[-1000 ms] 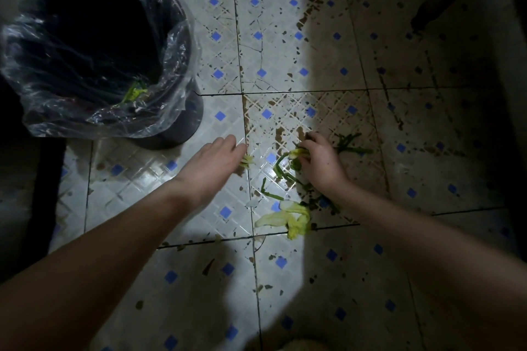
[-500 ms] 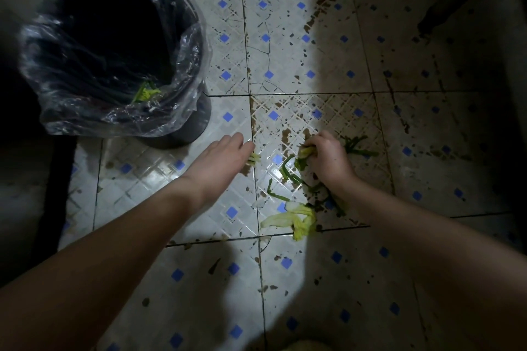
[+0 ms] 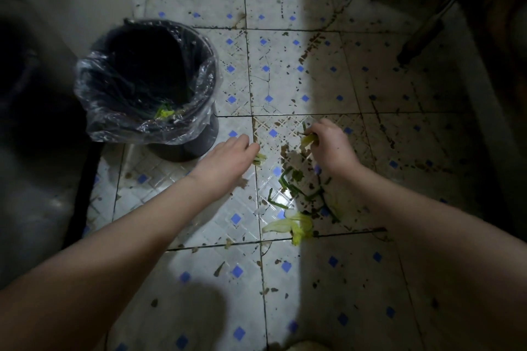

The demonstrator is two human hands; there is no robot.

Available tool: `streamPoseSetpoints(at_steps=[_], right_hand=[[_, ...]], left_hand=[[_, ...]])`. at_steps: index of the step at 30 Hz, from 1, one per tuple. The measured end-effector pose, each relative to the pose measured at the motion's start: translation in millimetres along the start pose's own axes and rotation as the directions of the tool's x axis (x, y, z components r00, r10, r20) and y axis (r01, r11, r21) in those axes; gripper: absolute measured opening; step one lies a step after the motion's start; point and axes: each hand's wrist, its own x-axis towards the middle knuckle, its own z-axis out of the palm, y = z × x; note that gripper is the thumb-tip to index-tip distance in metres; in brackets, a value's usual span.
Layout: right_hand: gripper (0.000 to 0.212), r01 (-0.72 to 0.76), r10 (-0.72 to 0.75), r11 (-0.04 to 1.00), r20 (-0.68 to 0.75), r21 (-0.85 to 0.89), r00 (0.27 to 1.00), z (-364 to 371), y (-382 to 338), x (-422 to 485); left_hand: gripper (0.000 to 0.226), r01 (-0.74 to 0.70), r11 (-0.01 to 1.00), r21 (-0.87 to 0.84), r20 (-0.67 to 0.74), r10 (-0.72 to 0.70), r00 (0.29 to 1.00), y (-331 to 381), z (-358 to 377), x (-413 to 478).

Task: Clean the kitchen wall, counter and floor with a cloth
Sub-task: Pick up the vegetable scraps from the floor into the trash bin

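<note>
Your left hand (image 3: 228,161) reaches forward palm down, low over the tiled floor (image 3: 285,80). Its fingers lie straight and close together and grip nothing. A small vegetable piece (image 3: 260,159) lies on the tile right at their tips; you cannot tell from this view whether the fingertips touch it.

Your right hand (image 3: 332,148) is beside the left, across a tile joint, knuckles up. Its fingers are curled down and closed round a pale yellow-green leaf scrap (image 3: 308,140), which sticks out on the thumb side. A short dark green stalk shows just past its fingertips.

The floor is directly under both hands: white tiles with small blue diamonds, speckled with brown stains (image 3: 309,50) that run in a line away from your right hand.

Between your right wrist and your body, thin green stems (image 3: 286,184) lie scattered on the wet-looking tile. Closer to you than those, a larger yellow-green leaf (image 3: 296,226) lies flat on a joint.

Ahead of your left hand and to its outer side stands a dark round bin (image 3: 199,148) with a clear plastic liner (image 3: 114,122) folded over its rim. A few green and yellow scraps (image 3: 164,114) lie inside it.

Far beyond your right hand, a dark pole (image 3: 422,34) slants down to the floor.
</note>
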Motion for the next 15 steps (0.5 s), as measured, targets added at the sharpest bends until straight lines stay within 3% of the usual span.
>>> streamPoseSetpoints(at_steps=[7,15], right_hand=[[0.027,0.137,-0.139,0.99,-0.053,-0.03,0.989,-27.8,-26.2,0.2],[0.023,0.244,-0.253,0.965,-0.098,-0.094,0.962,-54.3,-56.7,7.3]], left_hand=[[0.067,0.015,0.998,0.068,-0.144,-0.005,0.99,5.6,-40.0,-4.2],[0.047,0.181,0.98,0.085,-0.391,-0.134,0.911,-23.2,-74.5,-16.7]])
